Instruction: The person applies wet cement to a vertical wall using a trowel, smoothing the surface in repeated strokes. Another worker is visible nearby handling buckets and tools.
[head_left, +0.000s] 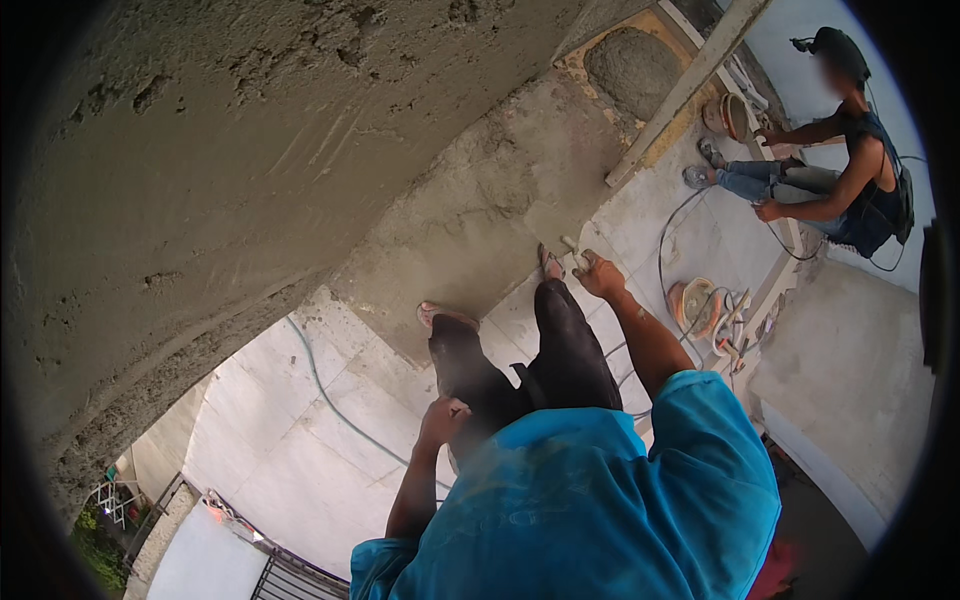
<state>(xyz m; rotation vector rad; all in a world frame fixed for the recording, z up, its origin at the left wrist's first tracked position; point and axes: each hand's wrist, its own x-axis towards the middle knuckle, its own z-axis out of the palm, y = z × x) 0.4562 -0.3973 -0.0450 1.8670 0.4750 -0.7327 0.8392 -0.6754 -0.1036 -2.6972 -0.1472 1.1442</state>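
I am bent forward in a blue shirt and black trousers, beside a wall of wet grey plaster (230, 150). My right hand (600, 275) reaches down by my right sandalled foot (551, 262). Its fingers curl around a small pale object (570, 243) just above the floor; its kind is too small to tell. My left hand (443, 416) rests on my left thigh with the fingers bent, and I see nothing in it. My left foot (445, 315) stands at the base of the plastered wall.
A green hose (322, 385) and a dark cable (662, 250) lie on the pale tiled floor. An orange pan (693, 302) sits with tools beside it. A long wooden straightedge (690, 85) lies near a mortar heap (630, 65). Another person (850, 170) sits at the far right. A railing (285, 575) is below.
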